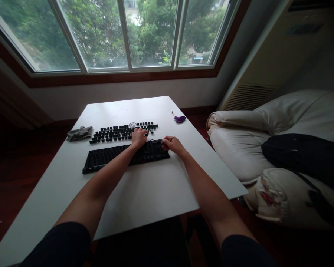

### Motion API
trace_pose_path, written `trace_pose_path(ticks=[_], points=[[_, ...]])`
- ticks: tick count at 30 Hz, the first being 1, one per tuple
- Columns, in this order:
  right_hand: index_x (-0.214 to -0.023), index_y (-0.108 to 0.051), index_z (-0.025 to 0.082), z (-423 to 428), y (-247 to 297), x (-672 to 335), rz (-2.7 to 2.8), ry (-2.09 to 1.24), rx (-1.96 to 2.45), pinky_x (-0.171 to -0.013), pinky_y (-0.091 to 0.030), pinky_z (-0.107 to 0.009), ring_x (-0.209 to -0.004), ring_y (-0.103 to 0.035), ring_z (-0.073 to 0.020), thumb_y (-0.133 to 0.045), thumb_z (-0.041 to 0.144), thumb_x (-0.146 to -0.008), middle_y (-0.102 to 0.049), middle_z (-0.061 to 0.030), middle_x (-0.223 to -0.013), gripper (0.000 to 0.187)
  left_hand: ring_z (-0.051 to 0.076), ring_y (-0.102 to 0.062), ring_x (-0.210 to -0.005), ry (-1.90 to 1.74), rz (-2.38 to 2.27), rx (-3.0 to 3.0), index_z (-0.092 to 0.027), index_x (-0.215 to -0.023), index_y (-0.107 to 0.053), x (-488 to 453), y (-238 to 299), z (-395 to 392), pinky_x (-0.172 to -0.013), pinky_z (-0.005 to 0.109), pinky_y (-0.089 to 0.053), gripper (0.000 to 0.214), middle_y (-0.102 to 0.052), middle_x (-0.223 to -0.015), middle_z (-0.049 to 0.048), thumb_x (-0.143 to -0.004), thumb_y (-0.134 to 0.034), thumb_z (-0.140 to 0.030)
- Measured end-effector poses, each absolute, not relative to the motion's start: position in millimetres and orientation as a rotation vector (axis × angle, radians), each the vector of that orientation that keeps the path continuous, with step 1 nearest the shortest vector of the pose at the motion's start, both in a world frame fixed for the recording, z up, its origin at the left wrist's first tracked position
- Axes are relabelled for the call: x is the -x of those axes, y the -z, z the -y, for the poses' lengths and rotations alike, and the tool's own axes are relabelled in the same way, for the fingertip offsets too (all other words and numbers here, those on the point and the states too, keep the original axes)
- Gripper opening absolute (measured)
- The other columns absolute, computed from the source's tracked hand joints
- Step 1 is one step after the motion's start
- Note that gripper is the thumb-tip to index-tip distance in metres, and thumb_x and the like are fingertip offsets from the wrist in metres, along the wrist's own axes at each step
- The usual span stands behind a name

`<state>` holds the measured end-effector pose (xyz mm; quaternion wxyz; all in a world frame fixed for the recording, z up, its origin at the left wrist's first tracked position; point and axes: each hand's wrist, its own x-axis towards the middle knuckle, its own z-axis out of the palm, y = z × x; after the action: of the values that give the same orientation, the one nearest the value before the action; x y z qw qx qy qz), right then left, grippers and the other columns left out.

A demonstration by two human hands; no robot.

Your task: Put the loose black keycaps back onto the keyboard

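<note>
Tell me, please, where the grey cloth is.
In the head view, the grey cloth lies near the left edge of the white table, just left of the black keycaps.

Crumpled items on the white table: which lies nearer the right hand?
The purple item, beyond the right hand, near the right edge of the table; the grey item lies farther away, left of the loose keycaps.

Table point(156, 189): white top. Thereon: one black computer keyboard point(105, 155), centrally placed; loose black keycaps point(115, 130), in rows just beyond the keyboard; one crumpled grey cloth point(80, 133), left of the rows; one crumpled purple cloth point(179, 119), near the right edge.
</note>
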<state>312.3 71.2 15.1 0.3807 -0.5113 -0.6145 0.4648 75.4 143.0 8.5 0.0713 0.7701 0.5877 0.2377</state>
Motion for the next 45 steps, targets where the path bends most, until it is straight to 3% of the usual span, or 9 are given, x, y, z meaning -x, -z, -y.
trace_pose_path(ticks=[22, 33, 40, 45], points=[[-0.082, -0.066, 0.019, -73, -6, -310, 1.611, -1.139, 1.259, -0.054, -0.050, -0.022, -0.057, -0.066, -0.0139, -0.061, 0.044, -0.088, -0.073, -0.0022, -0.070, 0.026, 0.034, -0.043, -0.118, -0.543, -1.907, -2.318, -0.026, -0.103, -0.071, -79, -3, -160, -0.095, 0.047, -0.035, 0.021, -0.067, -0.117, 0.0094, -0.084, -0.063, -0.023], [-0.082, -0.067, 0.018, -70, -12, -308, 1.594, -1.141, 1.205, -0.054, -0.049, -0.022, -0.056, -0.065, -0.0132, -0.062, 0.044, -0.087, -0.073, -0.0028, -0.070, 0.027, 0.034, -0.047, -0.117, -0.683, -1.866, -2.333, -0.026, -0.106, -0.071, -78, -9, -149, -0.095, 0.048, -0.038, 0.024, -0.067, -0.115, 0.0098, -0.084, -0.064, -0.026], [-0.083, -0.067, 0.019, -70, -13, -306, 1.513, -1.131, 1.166, -0.054, -0.049, -0.023, -0.056, -0.064, -0.0139, -0.062, 0.041, -0.084, -0.072, -0.0023, -0.068, 0.023, 0.027, -0.055, -0.109, -0.917, -1.471, -2.403, -0.025, -0.106, -0.073, -76, -12, -115, -0.101, 0.044, -0.042, 0.021, -0.069, -0.112, 0.0066, -0.093, -0.056, -0.030], [-0.082, -0.067, 0.019, -67, -16, -302, 1.467, -1.102, 1.143, -0.055, -0.051, -0.024, -0.056, -0.063, -0.0141, -0.062, 0.042, -0.085, -0.071, -0.0020, -0.066, 0.024, 0.026, -0.055, -0.112, -0.861, -1.148, -2.460, -0.026, -0.115, -0.070, -74, -17, -88, -0.101, 0.042, -0.045, 0.029, -0.069, -0.113, 0.0048, -0.087, -0.064, -0.027]])
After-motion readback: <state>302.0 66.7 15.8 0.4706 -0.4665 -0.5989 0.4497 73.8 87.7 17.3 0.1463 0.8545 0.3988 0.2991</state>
